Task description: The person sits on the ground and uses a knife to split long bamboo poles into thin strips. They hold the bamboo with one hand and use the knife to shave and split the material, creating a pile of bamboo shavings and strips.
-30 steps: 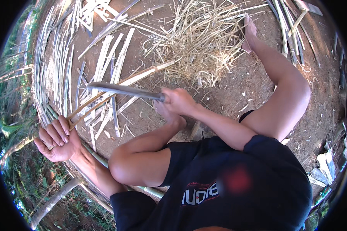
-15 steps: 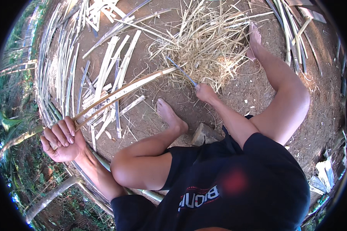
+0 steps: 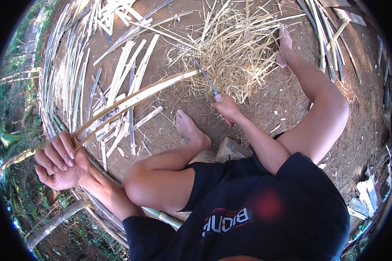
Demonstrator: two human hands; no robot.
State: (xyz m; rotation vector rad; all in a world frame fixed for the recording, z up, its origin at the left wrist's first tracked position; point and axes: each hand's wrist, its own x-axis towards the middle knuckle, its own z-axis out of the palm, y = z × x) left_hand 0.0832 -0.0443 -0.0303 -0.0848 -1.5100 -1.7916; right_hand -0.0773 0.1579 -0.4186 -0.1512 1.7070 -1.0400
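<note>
A long split bamboo strip slants from my left hand up to the right, its pale inner face showing. My left hand is closed round its near end, the fingers curled with the palm side showing. In my right hand is a knife with a narrow straight blade and a reddish handle end below the fist. The blade crosses the far end of the strip; whether it touches the strip I cannot tell. A heap of thin shavings lies around and beyond that end.
Cut bamboo slats lie loosely on the dirt ground, with longer strips bunched at the left. More strips are at the upper right. A block sits between my bare legs. Green plants and poles border the left side.
My left hand has moved a little left and down with the strip. My right hand has shifted slightly left, and the knife blade now points more steeply upward.
</note>
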